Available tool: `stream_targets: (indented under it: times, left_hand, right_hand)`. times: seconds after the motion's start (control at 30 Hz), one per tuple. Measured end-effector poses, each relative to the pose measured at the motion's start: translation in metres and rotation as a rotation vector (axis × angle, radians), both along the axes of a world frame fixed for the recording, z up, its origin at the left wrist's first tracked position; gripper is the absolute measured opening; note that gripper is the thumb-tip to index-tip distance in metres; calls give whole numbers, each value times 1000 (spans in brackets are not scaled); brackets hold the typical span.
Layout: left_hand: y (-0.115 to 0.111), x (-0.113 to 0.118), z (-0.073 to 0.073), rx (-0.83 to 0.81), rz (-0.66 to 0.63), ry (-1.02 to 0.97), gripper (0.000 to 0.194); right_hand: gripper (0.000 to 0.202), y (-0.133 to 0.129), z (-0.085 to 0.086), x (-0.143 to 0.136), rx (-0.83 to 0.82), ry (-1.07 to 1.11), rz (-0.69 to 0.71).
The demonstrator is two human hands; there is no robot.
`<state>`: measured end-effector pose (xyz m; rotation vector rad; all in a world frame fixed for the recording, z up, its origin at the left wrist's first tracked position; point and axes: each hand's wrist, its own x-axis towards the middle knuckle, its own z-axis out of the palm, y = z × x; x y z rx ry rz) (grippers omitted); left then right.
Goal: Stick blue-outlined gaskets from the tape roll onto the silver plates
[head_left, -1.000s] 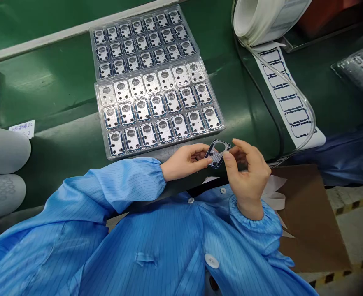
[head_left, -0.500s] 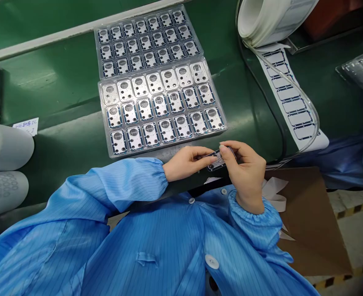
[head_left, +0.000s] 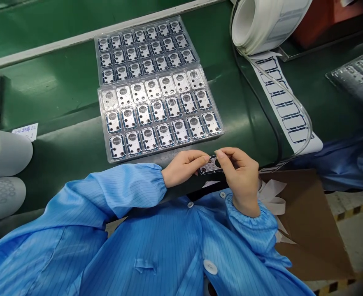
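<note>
A small silver plate with a dark edge is held between my two hands, just off the front of the trays. My left hand pinches its left end between thumb and fingers. On its right end, the thumb and fingers of my right hand are closed, covering part of a dark round spot. Beyond my hands lies a clear tray with rows of similar silver plates; most have dark blue edges, while several in its back row look plain. A second filled tray adjoins it behind.
A large roll at the back right feeds a strip of dark frame-shaped stickers. A cable and clear tube cross beside it. White rolls stand left. A cardboard box with white scraps is at lower right. Another person's blue sleeve shows right.
The plate between my hands has turned flatter and shows more of its face, with a dark round spot now visible. The whole view has shifted slightly.
</note>
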<state>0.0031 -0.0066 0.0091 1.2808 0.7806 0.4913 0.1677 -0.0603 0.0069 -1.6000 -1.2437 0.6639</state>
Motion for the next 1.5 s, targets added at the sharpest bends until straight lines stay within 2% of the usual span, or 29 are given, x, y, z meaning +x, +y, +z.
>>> stream_targets:
  times: [0.37,0.53,0.63,0.77,0.87,1.07,1.17,1.23,1.3,1.37,1.43,1.5]
  left_hand:
    - [0,2,3,71,-28,14,47]
    - [-3,3,0,62,-63,-66,53]
    - [-6,4,-4,25,-47,-53,54]
    - [-7,3,-4,11,-19,-5,50]
    - [-4,-2,5,74,-55,72,48]
    - [4,-13,33,321,-332,138,31]
    - [11,-19,42,364,-347,169,27]
    - [23,-31,49,378,-251,198,26]
    - [41,-53,55,385,-51,241,32]
    - [66,-84,60,416,223,279,40]
    - [92,-118,60,562,591,355,37]
    - [117,-148,54,655,838,578,35]
  right_hand:
    - [28,-7,-1,1,-9,63,131]
    - [20,-11,-9,4,7,164,142]
    - [27,-18,-14,8,42,250,155]
    - [26,-26,-17,12,43,126,97]
    - [27,-29,-13,12,18,8,97]
    - [31,-32,-1,5,17,-5,202]
    - [36,-35,-4,2,32,44,217]
    - [40,-37,-9,3,55,77,198]
    - [40,-40,-16,8,83,102,147]
    - [39,-44,-23,16,101,111,89]
    - [40,-50,-30,24,107,109,45]
    - [41,-58,-37,32,92,96,15]
